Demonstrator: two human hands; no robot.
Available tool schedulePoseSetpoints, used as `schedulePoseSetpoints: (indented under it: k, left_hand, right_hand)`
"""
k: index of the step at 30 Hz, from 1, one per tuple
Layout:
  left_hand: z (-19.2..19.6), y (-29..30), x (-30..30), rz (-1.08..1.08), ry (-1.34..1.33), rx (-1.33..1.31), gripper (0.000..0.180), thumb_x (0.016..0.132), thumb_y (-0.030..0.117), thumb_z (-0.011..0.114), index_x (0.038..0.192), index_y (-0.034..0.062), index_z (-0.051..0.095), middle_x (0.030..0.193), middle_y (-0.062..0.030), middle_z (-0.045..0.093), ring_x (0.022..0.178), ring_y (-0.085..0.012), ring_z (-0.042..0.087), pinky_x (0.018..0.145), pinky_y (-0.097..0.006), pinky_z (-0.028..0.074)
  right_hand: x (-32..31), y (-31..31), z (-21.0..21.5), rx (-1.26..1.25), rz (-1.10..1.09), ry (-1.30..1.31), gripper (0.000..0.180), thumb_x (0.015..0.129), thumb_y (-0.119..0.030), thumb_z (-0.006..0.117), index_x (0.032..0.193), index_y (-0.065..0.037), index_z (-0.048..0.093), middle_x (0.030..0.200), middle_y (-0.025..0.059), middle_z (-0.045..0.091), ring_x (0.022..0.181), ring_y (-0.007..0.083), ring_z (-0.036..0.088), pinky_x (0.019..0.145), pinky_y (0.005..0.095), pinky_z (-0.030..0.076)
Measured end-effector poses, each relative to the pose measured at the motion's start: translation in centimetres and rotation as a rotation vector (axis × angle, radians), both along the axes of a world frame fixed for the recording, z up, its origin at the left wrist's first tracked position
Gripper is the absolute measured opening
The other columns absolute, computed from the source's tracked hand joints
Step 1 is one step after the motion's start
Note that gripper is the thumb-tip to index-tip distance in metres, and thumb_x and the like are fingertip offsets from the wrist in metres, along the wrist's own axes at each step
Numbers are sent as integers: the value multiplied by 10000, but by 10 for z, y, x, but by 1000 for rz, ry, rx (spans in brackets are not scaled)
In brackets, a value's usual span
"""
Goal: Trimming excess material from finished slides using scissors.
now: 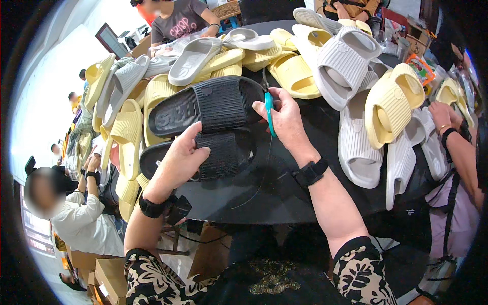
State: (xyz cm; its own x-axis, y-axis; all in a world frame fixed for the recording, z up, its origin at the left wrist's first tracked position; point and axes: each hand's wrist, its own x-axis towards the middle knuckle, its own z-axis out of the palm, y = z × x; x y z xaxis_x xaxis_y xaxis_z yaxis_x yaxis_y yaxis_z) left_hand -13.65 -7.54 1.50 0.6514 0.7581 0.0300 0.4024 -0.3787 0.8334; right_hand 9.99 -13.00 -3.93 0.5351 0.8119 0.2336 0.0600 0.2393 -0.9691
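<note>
**Holding teal-handled scissors (269, 107) beside the toe of an upper black slide (221, 101)**

Working bare-handed over a dark, curved-edge table (310, 203), facing two ribbed slides lying side by side just left of centre. Seeing the upper one toward eleven o'clock and the lower black slide (231, 152) toward nine, with both toe ends pointing to three.

Curling the right hand (287, 119) closed around the teal handle, between one and two o'clock, and aiming the dark blades (265, 79) toward twelve. Holding the right thumb right by the upper slide's toe, without being able to tell whether touching it.

Holding the left hand (175, 160) half open at nine o'clock, spreading thumb and forefinger well apart. Laying the forefinger tip against the near side of the upper slide, by its strap, and setting the thumb over the lower slide at its strap. Hiding the other fingers from view, so not being able to tell whether gripping the lower slide.

Wearing black wristbands (310, 174) on both wrists and floral-patterned sleeves (361, 277).

Facing a heap of yellow slides (295, 76) and grey slides (195, 58), curving from nine o'clock over twelve and round to three. Sharing the room with a co-worker in a dark printed T-shirt (178, 23) at eleven, a co-worker in a white shirt (81, 229) at eight, and another person's bare arm (461, 160) at three. Having cardboard boxes (111, 277) standing between seven and eight.
</note>
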Motion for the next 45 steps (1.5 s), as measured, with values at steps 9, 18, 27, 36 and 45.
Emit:
schedulePoseSetpoints:
  k: [9,18,27,36,45]
  left_hand:
    - [48,-20,6,-107,368,223,742,715,-51,503,1409,29,254,705,-51,457,637,-146,469,616,-286,426]
    - [56,-17,-20,-180,436,379,435,713,-29,470,1147,4,475,882,-217,603,917,-396,566,818,-415,448]
    - [61,-18,-34,-307,583,715,426,665,-27,469,1065,75,574,877,-140,566,916,-325,514,855,-421,403]
    - [52,0,-56,-297,639,944,282,661,-13,548,901,106,633,770,-44,547,850,-253,496,806,-371,393]
    - [45,10,-67,-409,720,1045,137,593,69,613,704,146,640,723,-8,501,871,-217,492,925,-368,361]
  right_hand:
    - [10,2,-8,158,59,470,480,740,-81,695,1156,4,470,882,62,557,660,129,563,450,243,485]
    - [14,2,1,303,-34,558,329,764,-65,659,1045,-37,491,821,28,544,629,125,541,441,268,479]
    - [16,2,9,410,-132,561,319,765,-43,624,1049,-45,481,827,60,527,631,168,533,447,294,483]
    - [16,6,1,432,-150,516,338,776,-29,610,1083,-48,469,907,66,552,698,176,561,476,304,503]
    - [11,4,3,357,-140,542,314,779,-50,613,1067,-60,489,884,48,545,704,152,548,472,292,482]
